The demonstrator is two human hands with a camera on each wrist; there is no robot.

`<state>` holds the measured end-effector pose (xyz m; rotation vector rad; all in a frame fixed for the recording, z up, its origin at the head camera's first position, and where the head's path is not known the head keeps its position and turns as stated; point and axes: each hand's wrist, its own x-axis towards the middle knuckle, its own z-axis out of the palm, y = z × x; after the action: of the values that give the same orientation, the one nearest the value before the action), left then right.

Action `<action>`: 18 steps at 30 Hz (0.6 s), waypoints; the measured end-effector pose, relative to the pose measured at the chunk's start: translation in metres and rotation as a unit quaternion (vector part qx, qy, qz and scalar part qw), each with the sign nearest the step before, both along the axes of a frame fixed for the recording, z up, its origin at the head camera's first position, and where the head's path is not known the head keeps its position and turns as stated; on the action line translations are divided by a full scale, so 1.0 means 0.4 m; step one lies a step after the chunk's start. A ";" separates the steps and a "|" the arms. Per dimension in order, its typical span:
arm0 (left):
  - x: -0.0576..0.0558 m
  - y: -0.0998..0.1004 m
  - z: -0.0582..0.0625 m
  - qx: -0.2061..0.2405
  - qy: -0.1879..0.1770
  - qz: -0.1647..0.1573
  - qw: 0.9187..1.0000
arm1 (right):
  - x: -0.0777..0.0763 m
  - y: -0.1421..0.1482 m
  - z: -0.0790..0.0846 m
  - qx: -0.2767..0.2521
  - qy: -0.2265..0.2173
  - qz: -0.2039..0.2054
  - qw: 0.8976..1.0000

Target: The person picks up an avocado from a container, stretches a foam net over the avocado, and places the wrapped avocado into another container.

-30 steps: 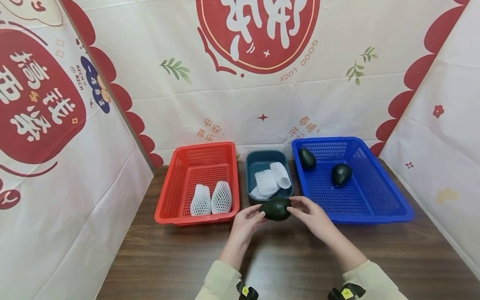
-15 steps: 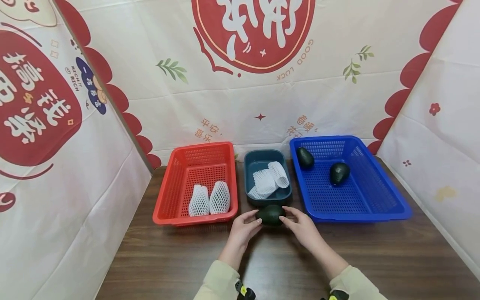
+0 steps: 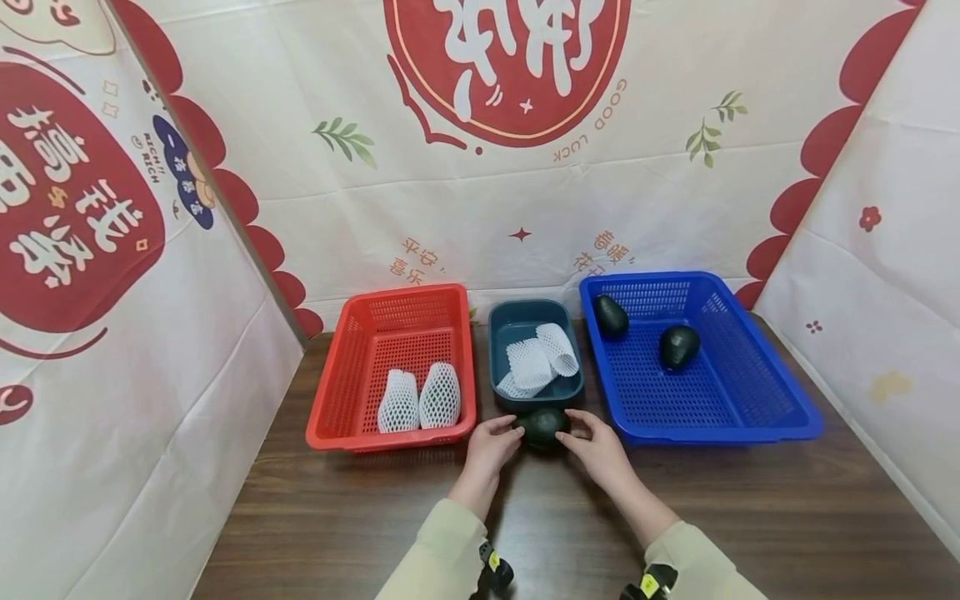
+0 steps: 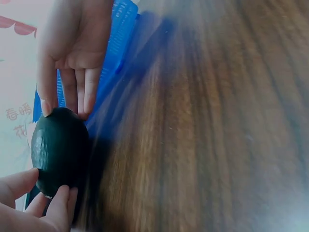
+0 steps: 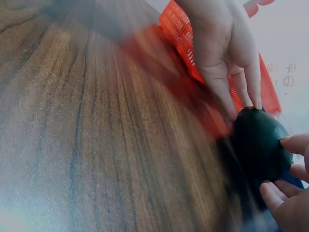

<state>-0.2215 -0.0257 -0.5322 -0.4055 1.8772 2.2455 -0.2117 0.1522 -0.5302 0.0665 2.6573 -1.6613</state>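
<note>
Left hand (image 3: 486,454) and right hand (image 3: 600,454) pinch an avocado (image 3: 543,428) at opposite ends; a tub (image 3: 536,312) sits at its twelve o'clock.

table (image 3: 300,533), red basket (image 3: 408,348), teal box (image 3: 514,327), blue basket (image 3: 708,404)

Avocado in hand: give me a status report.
Left hand and right hand pinching avocado at opposite ends. Avocado unwrapped. Teal container close behind; nothing seen blocking the grip.

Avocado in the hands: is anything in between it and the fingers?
Nothing visible: the left hand and right hand hold the avocado directly, at opposite ends. The teal box with white foam nets sits beyond it, not between.
</note>
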 end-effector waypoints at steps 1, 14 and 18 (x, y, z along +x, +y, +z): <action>-0.004 0.003 0.000 -0.009 0.002 0.006 1.000 | -0.002 0.000 -0.002 -0.006 -0.002 -0.003 1.000; -0.032 0.020 -0.010 -0.104 0.048 0.013 0.993 | -0.015 -0.003 -0.027 -0.055 -0.001 -0.019 0.998; -0.036 0.018 -0.024 -0.104 0.040 0.011 0.994 | -0.017 -0.003 -0.029 -0.047 0.000 -0.014 0.999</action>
<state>-0.2357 -0.0186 -0.5419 -0.3713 2.1688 2.1148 -0.2185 0.1509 -0.5419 0.1021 2.5863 -1.7916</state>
